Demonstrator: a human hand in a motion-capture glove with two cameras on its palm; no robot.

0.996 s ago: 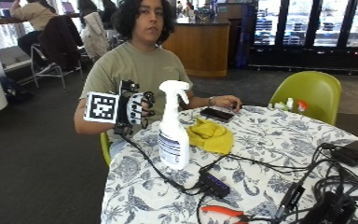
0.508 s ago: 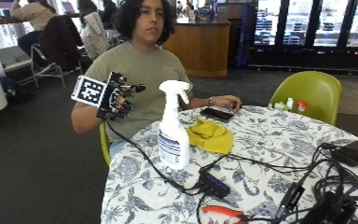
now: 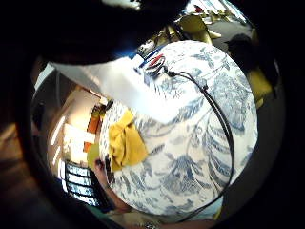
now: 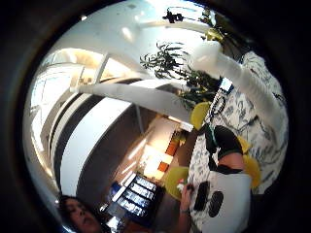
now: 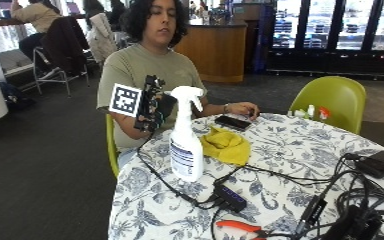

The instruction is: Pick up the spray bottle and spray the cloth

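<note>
A white spray bottle stands upright on the flower-print table, near its edge on the person's side. My gloved right hand hovers in the air just beside the bottle's head, palm toward it, holding nothing. In the little finger side view the bottle looms close. The thumb side view shows its white head and neck. A crumpled yellow cloth lies on the table just past the bottle, also seen as the cloth in the little finger side view. The person's bare left hand rests on the table behind the cloth.
A black phone lies by the bare hand. Black cables run from the glove to a USB hub. Orange pliers, a black box and more cables crowd the near right. A green chair stands behind.
The gloved hand, raised farther from the bottle before, has swung in toward the bottle's head. Bottle and cloth have stayed put.
</note>
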